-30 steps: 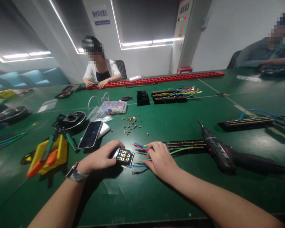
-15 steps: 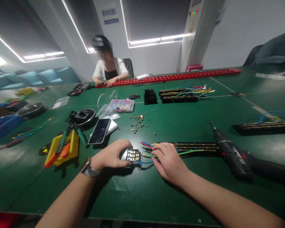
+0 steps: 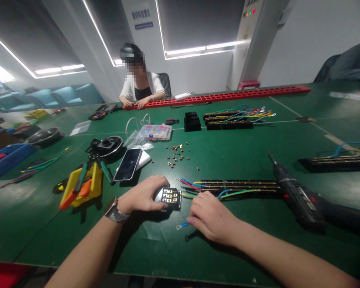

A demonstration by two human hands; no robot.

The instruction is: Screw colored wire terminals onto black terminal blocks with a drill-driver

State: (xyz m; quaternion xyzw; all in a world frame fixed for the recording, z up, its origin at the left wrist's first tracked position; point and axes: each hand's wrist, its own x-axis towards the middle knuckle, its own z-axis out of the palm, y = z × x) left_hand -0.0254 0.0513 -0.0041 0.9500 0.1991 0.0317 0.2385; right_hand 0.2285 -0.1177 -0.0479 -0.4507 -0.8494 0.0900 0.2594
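Head view: green table [image 3: 243, 156], pale wall [image 3: 312, 48] beyond. Your left hand [image 3: 148, 195] grips the black terminal block [image 3: 171, 196]; your right hand [image 3: 213, 218], just right of it, pinches a blue-sleeved ring lug [image 3: 181, 226], pointing left, nearer you than the block. The wall sign [image 3: 142, 18] is too blurred to read.
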